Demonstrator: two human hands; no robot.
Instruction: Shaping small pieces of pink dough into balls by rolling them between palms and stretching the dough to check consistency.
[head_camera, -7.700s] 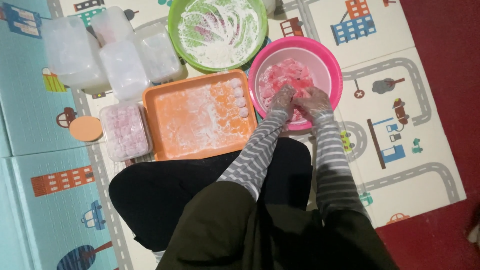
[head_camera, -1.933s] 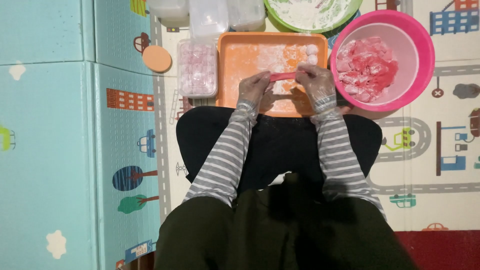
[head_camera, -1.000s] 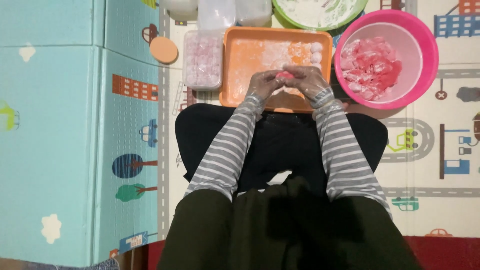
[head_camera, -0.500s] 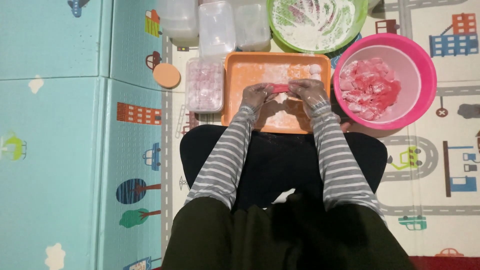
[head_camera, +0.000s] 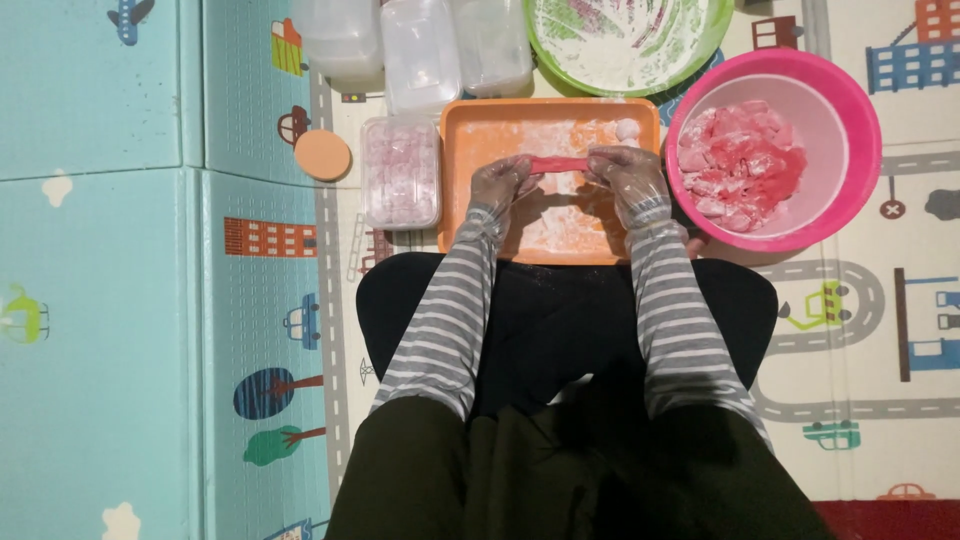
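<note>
Both of my hands wear thin clear gloves and hover over a floured orange tray (head_camera: 470, 215). My left hand (head_camera: 497, 187) and my right hand (head_camera: 626, 175) each pinch one end of a strip of pink dough (head_camera: 558, 163), which is stretched flat between them. A small white floured ball (head_camera: 627, 129) lies in the tray's far right corner. To the right stands a pink bowl (head_camera: 855, 150) holding chunks of pink dough (head_camera: 738, 165).
A green bowl (head_camera: 560, 55) dusted with flour sits beyond the tray. A clear box of pale pink pieces (head_camera: 401, 172) lies left of the tray, with several clear containers (head_camera: 420, 50) behind it and an orange round lid (head_camera: 322, 155) on the play mat.
My hands moved from the pink bowl to over the orange tray with a piece of dough. In the last second they pulled apart, stretching it into a strip.
</note>
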